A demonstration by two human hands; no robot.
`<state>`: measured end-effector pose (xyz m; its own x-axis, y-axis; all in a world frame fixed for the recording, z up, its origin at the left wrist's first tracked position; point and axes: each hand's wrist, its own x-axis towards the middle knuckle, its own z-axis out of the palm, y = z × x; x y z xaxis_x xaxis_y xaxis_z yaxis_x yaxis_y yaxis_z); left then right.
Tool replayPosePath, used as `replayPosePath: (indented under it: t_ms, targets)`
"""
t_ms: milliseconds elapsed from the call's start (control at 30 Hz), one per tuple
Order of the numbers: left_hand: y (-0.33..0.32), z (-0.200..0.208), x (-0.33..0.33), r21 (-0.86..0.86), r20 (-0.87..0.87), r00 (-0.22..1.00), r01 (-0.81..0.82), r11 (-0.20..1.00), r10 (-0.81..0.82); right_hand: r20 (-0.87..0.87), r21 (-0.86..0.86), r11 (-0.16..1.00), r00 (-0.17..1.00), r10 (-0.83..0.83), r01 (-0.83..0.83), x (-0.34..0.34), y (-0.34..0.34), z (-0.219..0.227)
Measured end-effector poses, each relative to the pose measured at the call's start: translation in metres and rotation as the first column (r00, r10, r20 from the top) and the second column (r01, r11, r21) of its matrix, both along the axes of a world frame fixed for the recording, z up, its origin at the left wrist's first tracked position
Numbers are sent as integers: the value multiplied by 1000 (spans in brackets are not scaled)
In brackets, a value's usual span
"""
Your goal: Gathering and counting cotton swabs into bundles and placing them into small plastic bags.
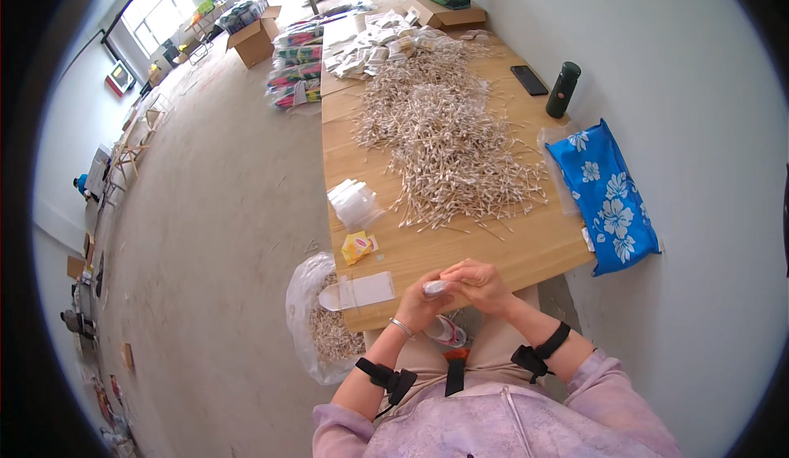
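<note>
Lower center of frame: your left hand (420,300) curls around a small whitish item (436,289), kind unclear | just right: your right hand (482,286), fingers bent in close, grip cannot be told | upper center: heaped cotton swabs (448,150)

Could not identify the small white thing (435,289) between left hand (419,302) and right hand (482,287), too small and partly covered. Missed part of the clear bag (304,349) behind the table (534,248). Saw the lilac top (477,433) cut off by the lower edge, and distant clutter (78,322) near the left rim too tiny to name.
</note>
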<state>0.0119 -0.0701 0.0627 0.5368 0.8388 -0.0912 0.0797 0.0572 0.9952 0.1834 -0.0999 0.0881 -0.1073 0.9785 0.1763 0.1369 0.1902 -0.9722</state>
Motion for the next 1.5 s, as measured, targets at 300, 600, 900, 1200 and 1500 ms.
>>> replayPosePath:
  t_ms: [300, 600, 900, 1200, 1500]
  targets:
    - [9, -38, -4, -131, 155, 958, -221, 966, 241, 70, -22, 990, 988, -136, 138, -14, 17, -49]
    - [16, -66, -11, -373, 310, 900, -182, 910, 307, -50, -210, 977, 997, -59, 47, -20, 25, -65]
    - [21, -64, -19, -413, 337, 910, -89, 906, 243, -327, -353, 931, 945, -24, -98, -19, 25, -66]
    - [9, -36, -13, 523, -44, 934, -282, 804, 356, 218, 210, 975, 968, -122, 76, -7, 16, -53]
    - [11, -20, -22, 889, -150, 889, -70, 453, 433, 605, 548, 834, 719, -342, -64, -9, 11, -37]
